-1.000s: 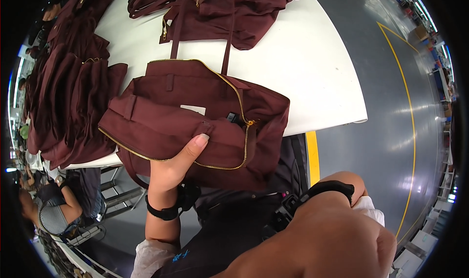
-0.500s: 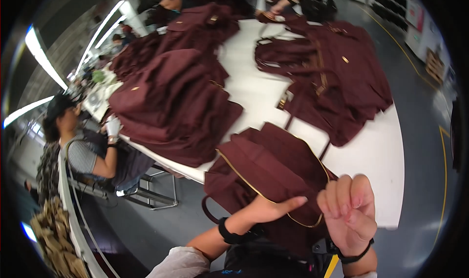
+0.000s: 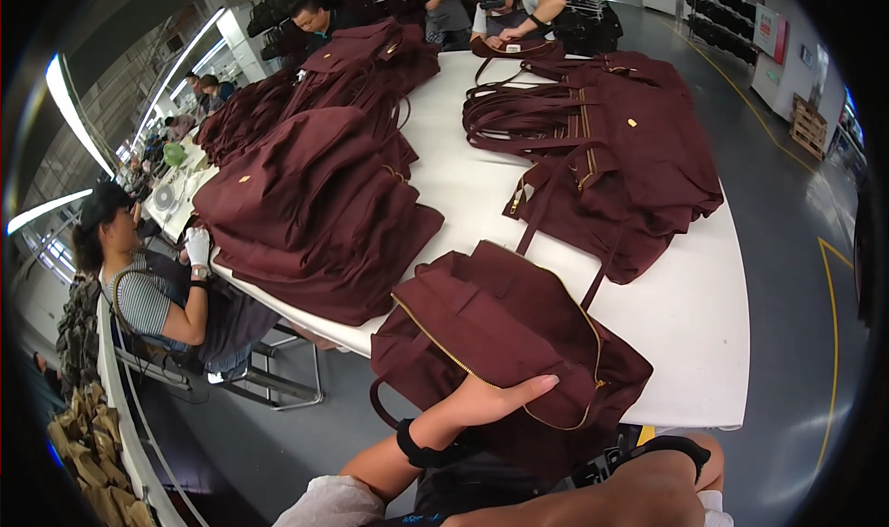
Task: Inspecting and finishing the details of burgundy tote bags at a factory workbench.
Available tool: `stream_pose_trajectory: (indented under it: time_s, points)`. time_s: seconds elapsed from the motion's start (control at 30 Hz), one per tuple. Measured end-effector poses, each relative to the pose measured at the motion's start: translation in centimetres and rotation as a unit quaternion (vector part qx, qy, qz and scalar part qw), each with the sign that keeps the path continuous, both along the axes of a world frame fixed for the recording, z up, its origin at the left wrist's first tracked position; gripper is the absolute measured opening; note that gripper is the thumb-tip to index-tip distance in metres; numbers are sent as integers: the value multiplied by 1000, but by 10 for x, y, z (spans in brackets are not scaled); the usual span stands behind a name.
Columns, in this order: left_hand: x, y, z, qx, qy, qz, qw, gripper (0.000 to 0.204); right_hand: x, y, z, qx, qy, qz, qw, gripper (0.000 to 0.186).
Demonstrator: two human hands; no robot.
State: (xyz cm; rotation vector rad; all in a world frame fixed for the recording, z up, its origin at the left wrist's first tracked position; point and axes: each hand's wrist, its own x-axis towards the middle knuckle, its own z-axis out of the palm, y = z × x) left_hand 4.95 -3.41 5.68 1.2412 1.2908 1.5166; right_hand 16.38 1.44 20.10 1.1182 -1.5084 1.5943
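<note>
A maroon fabric bag [image 3: 505, 337] with a gold zipper lies at the near edge of the white table [image 3: 690, 328] and partly hangs over it. My left hand [image 3: 491, 399] grips the bag's near edge. Its thumb lies flat on the fabric beside the zipper and its fingers are tucked underneath. A black band sits on that wrist. My right hand [image 3: 574, 497] is low at the bottom edge, below the bag, with only its back showing. Its fingers are hidden, and a black wristband sits behind it.
A tall heap of maroon bags [image 3: 315, 203] fills the table's left. A second heap with long straps [image 3: 611, 147] lies at the right. A seated person in a striped top [image 3: 148, 286] works at the left edge, and other people [image 3: 500, 8] sit at the far end. Grey floor with a yellow line [image 3: 833, 268] lies to the right.
My right hand, raised with its fingers up beside the bag half a second ago, has dropped to the bottom edge. My left hand keeps its hold on the bag.
</note>
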Motion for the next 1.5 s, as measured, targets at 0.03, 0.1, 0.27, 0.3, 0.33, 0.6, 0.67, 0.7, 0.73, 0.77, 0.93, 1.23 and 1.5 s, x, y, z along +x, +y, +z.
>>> stream_pose_trajectory:
  time_s: [0.03, 0.1, 0.27, 0.3, 0.33, 0.6, 0.67, 0.7, 0.73, 0.77, 0.93, 1.23, 1.5]
  points:
    - [1, 0, 0, 4, 1, -9, 1000, 26, 3, -6, -1, -6, 4, -8, 1000, 30]
    - [4, 1, 2, 16, 7, -11, 1000, 26, 6, -11, 3, -18, 13, -22, 1000, 30]
    - [5, 0, 4, 15, 13, -16, 1000, 25, 9, -17, 5, -59, 34, -28, 997, 29]
    - [6, 1, 5, 14, 10, -16, 1000, 25, 10, -17, 6, -68, 38, -29, 997, 29]
    - [4, -1, 4, 11, 11, -12, 1000, 25, 7, -19, 6, -81, 41, -23, 996, 29]
    - [2, -1, 2, 29, -4, -2, 1000, 25, -4, -36, 11, -157, 60, 5, 986, 29]
    - [4, 0, 0, 23, -4, 3, 1000, 25, -7, -39, 8, -183, 62, 23, 981, 28]
    - [4, 0, -1, 21, -5, 0, 1000, 24, -8, -41, 7, -195, 63, 31, 978, 28]
    - [4, 0, -1, 19, -5, 6, 1000, 24, -8, -41, 6, -208, 63, 38, 975, 28]
    - [3, 0, 0, 15, -4, 8, 1000, 24, -9, -41, 5, -220, 64, 46, 972, 28]
    - [6, 0, 2, 8, -23, -4, 1000, 23, -3, -20, 7, -168, -18, 40, 985, 30]
    - [3, -9, -1, 47, -67, -16, 997, 27, 22, 19, -31, -128, -292, -265, 910, 15]
    - [-5, -5, 0, 7, -36, -7, 999, 30, 50, 50, -75, -152, -463, -374, 789, 13]
